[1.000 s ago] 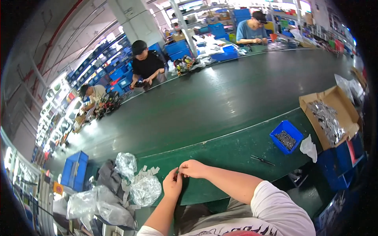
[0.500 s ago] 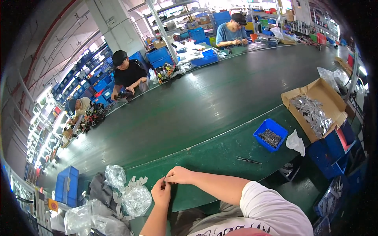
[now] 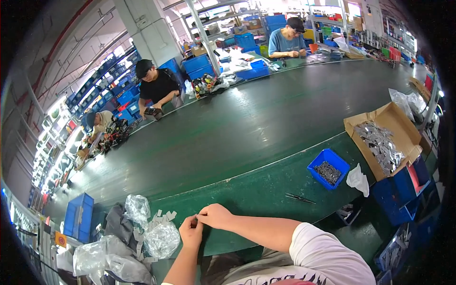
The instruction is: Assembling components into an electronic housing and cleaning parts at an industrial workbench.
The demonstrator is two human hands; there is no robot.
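Over the near edge of the green table, my left hand [image 3: 191, 232] and my right hand [image 3: 213, 216] meet with their fingertips pinched together. Whatever sits between the fingers is too small and too covered to name. Just left of my left hand lie clear plastic bags [image 3: 162, 239] and a scatter of small flat grey pieces [image 3: 162, 217]. To the right of my right hand, dark tweezers [image 3: 300, 198] rest on the tabletop. Farther right stands a blue tray [image 3: 328, 169] holding many small metal parts.
A cardboard box [image 3: 356, 124] of shiny flat metal pieces stands at the right, with crumpled white paper [image 3: 357, 180] beside it. A blue bin [image 3: 79, 217] stands at the left. Beyond the dark conveyor belt [image 3: 228, 133], several people work, including one in black [image 3: 159, 88].
The view has shifted slightly. My hands stay together in nearly the same pose. Across the belt, the person in black has turned the dark object they hold.
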